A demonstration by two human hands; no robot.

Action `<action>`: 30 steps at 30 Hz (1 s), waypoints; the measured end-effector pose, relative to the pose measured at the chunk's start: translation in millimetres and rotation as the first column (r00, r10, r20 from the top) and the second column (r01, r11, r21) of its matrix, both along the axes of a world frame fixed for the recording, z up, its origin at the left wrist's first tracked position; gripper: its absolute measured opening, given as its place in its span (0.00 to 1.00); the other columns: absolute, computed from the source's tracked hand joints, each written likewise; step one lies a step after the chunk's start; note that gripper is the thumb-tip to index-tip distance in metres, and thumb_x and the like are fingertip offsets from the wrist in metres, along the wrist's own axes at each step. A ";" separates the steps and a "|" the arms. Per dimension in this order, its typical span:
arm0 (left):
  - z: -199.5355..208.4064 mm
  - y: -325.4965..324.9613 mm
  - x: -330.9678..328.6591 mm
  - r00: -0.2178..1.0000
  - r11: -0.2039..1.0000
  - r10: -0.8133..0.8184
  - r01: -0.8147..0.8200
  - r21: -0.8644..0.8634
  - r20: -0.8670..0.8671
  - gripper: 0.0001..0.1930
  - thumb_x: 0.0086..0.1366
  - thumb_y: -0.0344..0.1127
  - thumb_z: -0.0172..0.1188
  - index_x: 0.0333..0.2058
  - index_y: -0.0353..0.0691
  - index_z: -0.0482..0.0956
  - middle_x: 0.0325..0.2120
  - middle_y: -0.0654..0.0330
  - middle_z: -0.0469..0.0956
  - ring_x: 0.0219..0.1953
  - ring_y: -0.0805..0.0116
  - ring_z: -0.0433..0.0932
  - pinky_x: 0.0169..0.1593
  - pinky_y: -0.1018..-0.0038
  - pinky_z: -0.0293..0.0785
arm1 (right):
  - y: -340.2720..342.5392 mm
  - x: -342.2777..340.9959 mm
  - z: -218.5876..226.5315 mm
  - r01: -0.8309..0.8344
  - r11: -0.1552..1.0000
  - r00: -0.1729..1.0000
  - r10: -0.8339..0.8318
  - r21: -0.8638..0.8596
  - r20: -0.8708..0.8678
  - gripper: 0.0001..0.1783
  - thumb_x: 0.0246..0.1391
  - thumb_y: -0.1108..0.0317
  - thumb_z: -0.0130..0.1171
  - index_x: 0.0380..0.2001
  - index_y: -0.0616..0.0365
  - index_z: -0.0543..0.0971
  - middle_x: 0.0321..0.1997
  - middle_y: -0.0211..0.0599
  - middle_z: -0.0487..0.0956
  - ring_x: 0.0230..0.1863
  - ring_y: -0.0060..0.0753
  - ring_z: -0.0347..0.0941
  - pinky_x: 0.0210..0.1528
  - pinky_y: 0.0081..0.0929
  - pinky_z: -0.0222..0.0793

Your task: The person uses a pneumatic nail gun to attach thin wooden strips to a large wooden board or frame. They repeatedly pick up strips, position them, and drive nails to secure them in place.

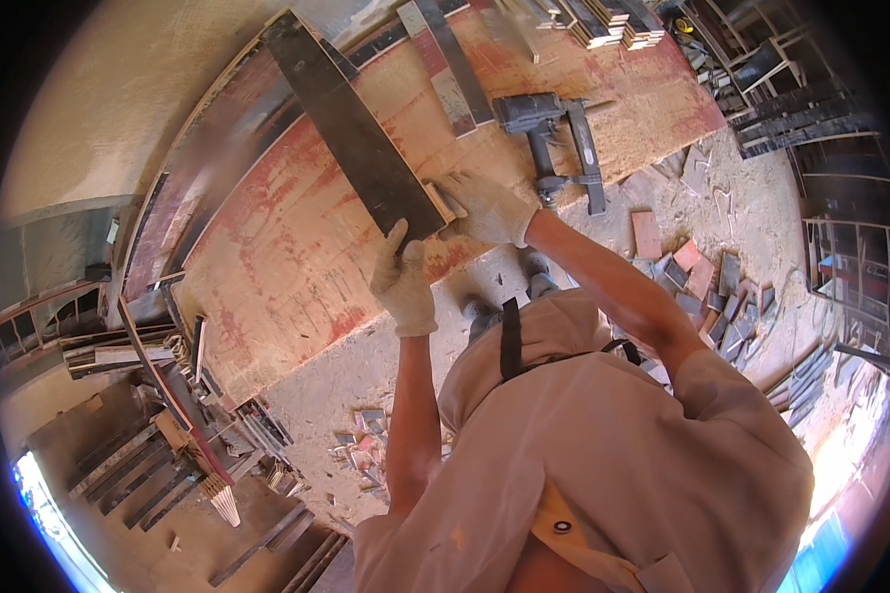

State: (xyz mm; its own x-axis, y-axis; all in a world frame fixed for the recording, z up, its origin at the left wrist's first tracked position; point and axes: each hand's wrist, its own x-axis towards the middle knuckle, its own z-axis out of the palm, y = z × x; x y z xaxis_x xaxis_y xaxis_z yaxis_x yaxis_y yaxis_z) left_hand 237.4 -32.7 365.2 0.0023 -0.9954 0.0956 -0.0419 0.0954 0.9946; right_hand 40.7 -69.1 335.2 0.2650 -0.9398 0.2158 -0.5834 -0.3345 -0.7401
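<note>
A long dark board (351,124) lies slantwise over the worktable, its near end close to my body. My gloved left hand (403,282) grips that near end, thumb on the top face and fingers partly hidden beneath it. On the right of the same end, my gloved right hand (487,206) is closed around a short pale wooden piece (446,204) against the board's edge. Most of that piece is covered by the glove. Beyond my right hand, a black nail gun (544,138) rests on the table, held by nobody.
The worktable (297,267) has a worn, red-stained wooden top. Two narrow boards (450,74) and stacked strips (613,25) lie along its far side. Offcuts (702,277) litter the floor at the right. More timber (148,465) lies at the lower left.
</note>
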 end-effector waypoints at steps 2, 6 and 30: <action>2.7 1.4 -0.8 1.000 1.000 0.007 -0.007 0.005 0.004 0.18 0.68 0.30 0.65 0.55 0.33 0.80 0.51 0.58 0.80 0.49 0.74 0.77 0.53 0.77 0.76 | 3.9 1.1 2.0 0.010 1.000 1.000 -0.010 0.017 -0.028 0.48 0.45 0.53 0.74 0.65 0.62 0.64 0.56 0.55 0.76 0.59 0.56 0.71 0.61 0.44 0.67; 2.0 -6.3 6.7 0.999 0.999 -0.033 0.034 0.023 -0.028 0.19 0.65 0.22 0.65 0.55 0.31 0.79 0.50 0.59 0.79 0.48 0.73 0.77 0.53 0.76 0.75 | 2.0 11.7 4.0 -0.033 0.999 0.999 0.033 0.019 0.001 0.46 0.44 0.53 0.74 0.63 0.61 0.67 0.53 0.54 0.77 0.57 0.56 0.72 0.59 0.44 0.68; -12.0 -3.8 -0.6 0.999 0.993 0.032 -0.026 -0.118 0.044 0.25 0.57 0.19 0.71 0.54 0.31 0.78 0.47 0.50 0.82 0.45 0.67 0.83 0.48 0.74 0.83 | 2.5 14.0 -3.7 0.054 0.998 0.995 -0.057 0.039 0.080 0.36 0.41 0.57 0.76 0.54 0.53 0.75 0.47 0.48 0.80 0.51 0.57 0.76 0.53 0.46 0.72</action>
State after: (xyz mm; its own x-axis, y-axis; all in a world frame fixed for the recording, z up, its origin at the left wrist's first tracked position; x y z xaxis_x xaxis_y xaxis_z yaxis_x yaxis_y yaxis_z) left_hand 236.8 -36.5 353.2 0.0241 -0.9768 0.2129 -0.0912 0.2099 0.9735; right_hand 54.7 -66.6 331.5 0.1949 -0.9603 0.1994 -0.5381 -0.2747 -0.7969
